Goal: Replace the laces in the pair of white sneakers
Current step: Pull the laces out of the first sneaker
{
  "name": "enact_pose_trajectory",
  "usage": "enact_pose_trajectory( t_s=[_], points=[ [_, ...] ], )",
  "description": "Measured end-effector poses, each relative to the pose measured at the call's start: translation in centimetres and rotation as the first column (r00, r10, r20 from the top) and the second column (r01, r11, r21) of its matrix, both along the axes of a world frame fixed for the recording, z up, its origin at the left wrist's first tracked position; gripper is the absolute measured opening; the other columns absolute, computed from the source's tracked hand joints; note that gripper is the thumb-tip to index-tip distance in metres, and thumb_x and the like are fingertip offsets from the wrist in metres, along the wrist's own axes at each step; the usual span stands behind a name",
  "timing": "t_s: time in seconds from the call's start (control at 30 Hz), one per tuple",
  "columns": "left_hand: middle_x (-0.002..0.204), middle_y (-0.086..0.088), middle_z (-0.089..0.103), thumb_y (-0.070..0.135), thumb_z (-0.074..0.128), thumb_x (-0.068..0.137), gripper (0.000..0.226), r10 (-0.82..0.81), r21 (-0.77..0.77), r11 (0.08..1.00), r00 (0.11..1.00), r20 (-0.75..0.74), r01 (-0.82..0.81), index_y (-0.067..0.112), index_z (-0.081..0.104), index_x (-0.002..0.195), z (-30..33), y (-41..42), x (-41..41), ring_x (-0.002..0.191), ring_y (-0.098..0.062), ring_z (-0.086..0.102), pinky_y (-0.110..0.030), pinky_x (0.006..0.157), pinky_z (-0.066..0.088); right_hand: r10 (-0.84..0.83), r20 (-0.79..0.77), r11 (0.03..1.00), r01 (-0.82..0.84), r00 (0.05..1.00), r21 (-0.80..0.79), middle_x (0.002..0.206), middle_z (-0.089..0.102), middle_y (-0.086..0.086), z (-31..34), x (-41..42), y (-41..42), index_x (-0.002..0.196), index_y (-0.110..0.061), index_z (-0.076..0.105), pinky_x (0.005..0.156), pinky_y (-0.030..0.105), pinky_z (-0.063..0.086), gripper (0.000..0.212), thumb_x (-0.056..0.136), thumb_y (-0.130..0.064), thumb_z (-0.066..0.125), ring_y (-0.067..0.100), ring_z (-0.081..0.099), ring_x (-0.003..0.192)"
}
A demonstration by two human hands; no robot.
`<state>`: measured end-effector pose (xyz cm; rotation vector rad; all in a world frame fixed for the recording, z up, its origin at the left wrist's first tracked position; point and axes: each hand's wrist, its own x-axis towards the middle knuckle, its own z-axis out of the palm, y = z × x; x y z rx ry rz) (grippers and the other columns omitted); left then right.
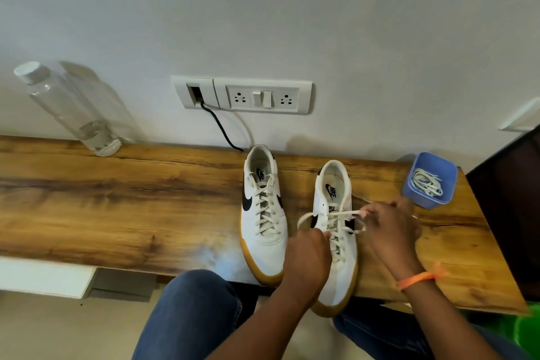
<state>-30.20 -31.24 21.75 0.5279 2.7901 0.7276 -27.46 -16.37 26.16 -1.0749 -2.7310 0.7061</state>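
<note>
White Nike-marked right sneaker [336, 231]: both hands [306, 254] [388, 225] pinch its lace [339, 214].

Two white sneakers stand on a wooden shelf [117, 199]: the left sneaker [264, 213] fully laced, the right sneaker [336, 242] under both hands. The left hand [306, 254] and right hand [388, 228] pinch its lace [339, 214]; a blue tub [429, 181] holds spare laces [428, 185]

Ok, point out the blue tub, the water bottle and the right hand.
blue tub [409, 181]: head view, left wall.
water bottle [58, 98]: head view, clear body.
right hand [390, 226]: head view, back of hand.
</note>
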Motion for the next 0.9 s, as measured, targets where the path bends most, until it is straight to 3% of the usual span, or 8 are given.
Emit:
enact_pose_trajectory(
  t_s=[0.1, 0.17, 0.23, 0.33, 0.47, 0.6, 0.77, 0.9],
  points=[
    [0.085, -0.006, 0.071, 0.039, 0.036, 0.106, 0.045, -0.029, -0.023, 0.999, 0.999, -0.036, 0.028, 0.013, 0.071, 0.097, -0.2, 0.0, 0.0, 0.076, -0.019, 0.068, -0.028, 0.061, 0.050, -0.055, 0.028, 0.995, 0.057, 0.998, -0.082, 0.120, 0.044, 0.009, 0.3, 1.2, 1.2, 0.072, -0.037, 0.061, 0.097, 0.048, 0.036, 0.024, 0.088, -0.019, 0.066, 0.033, 0.044, 0.114],
    [0.085, -0.005, 0.070, 0.038, 0.034, 0.106, 0.044, -0.065, -0.063, 0.996, 0.996, -0.065, 0.061, 0.013, 0.071, 0.099, -0.5, -0.1, -0.1, 0.075, -0.019, 0.068, -0.026, 0.057, 0.044, 0.031, 0.048, 0.997, -0.035, 0.998, 0.074, 0.122, 0.045, 0.011, 0.0, 1.3, 0.2, 0.087, -0.028, 0.070, 0.096, 0.051, 0.038, 0.013, 0.083, -0.015, 0.070, 0.034, 0.044, 0.116],
    [0.084, -0.006, 0.070, 0.036, 0.034, 0.107, 0.044, -0.078, -0.082, 0.994, 0.994, -0.081, 0.072, 0.013, 0.070, 0.099, -0.6, -0.1, -0.1, 0.074, -0.020, 0.068, -0.026, 0.055, 0.040, 0.200, 0.043, 0.958, -0.205, 0.979, 0.202, 0.126, 0.046, 0.013, -0.5, 0.6, -1.7, 0.104, -0.022, 0.071, 0.094, 0.054, 0.040, 0.029, 0.078, -0.011, 0.074, 0.037, 0.044, 0.120],
    [0.086, -0.007, 0.069, 0.025, 0.039, 0.105, 0.034, -0.090, -0.110, 0.991, 0.992, -0.082, 0.081, 0.012, 0.070, 0.101, -0.7, -0.2, -0.2, 0.076, -0.022, 0.068, -0.026, 0.057, 0.040, 0.322, 0.083, 0.907, -0.333, 0.943, 0.256, 0.127, 0.049, 0.012, -1.4, -0.9, -3.9, 0.096, -0.020, 0.072, 0.091, 0.055, 0.041, 0.024, 0.074, -0.014, 0.078, 0.037, 0.042, 0.120],
    [0.084, -0.006, 0.069, 0.021, 0.041, 0.103, 0.031, -0.101, -0.095, 0.991, 0.989, -0.105, 0.091, 0.014, 0.071, 0.100, -1.0, -0.3, -0.2, 0.074, -0.021, 0.066, -0.026, 0.054, 0.037, 0.261, 0.029, 0.950, -0.262, 0.965, 0.169, 0.118, 0.045, 0.005, -2.1, -1.4, -3.8, 0.081, -0.020, 0.069, 0.088, 0.040, 0.034, 0.009, 0.078, -0.015, 0.076, 0.029, 0.041, 0.113],
    [0.084, -0.005, 0.069, 0.033, 0.032, 0.106, 0.043, -0.103, -0.098, 0.991, 0.987, -0.121, 0.092, 0.016, 0.070, 0.100, -1.2, -0.1, -0.3, 0.074, -0.022, 0.067, -0.027, 0.053, 0.032, 0.125, -0.044, 0.981, -0.117, 0.991, 0.152, 0.114, 0.045, 0.004, -1.0, -0.6, -1.7, 0.082, -0.022, 0.071, 0.093, 0.047, 0.035, 0.007, 0.084, -0.017, 0.068, 0.029, 0.044, 0.111],
    [0.083, -0.005, 0.069, 0.033, 0.031, 0.107, 0.044, -0.112, -0.080, 0.992, 0.984, -0.141, 0.102, 0.016, 0.070, 0.098, -1.4, -0.1, -0.2, 0.072, -0.021, 0.066, -0.024, 0.051, 0.032, -0.145, -0.034, 0.989, 0.143, 0.989, -0.047, 0.121, 0.047, 0.014, -0.2, 0.7, 2.1, 0.086, -0.019, 0.071, 0.096, 0.048, 0.038, 0.012, 0.091, -0.020, 0.060, 0.034, 0.047, 0.110],
    [0.079, -0.004, 0.067, 0.032, 0.029, 0.106, 0.044, -0.123, -0.059, 0.992, 0.978, -0.169, 0.114, 0.016, 0.068, 0.094, -1.6, -0.2, -0.3, 0.069, -0.021, 0.065, -0.021, 0.043, 0.019, 0.049, -0.004, 0.995, -0.048, 0.999, 0.086, 0.130, 0.040, 0.013, -0.4, 0.6, 0.0, 0.114, -0.022, 0.066, 0.099, 0.052, 0.038, 0.028, 0.086, -0.018, 0.066, 0.035, 0.043, 0.120]
  ],
)
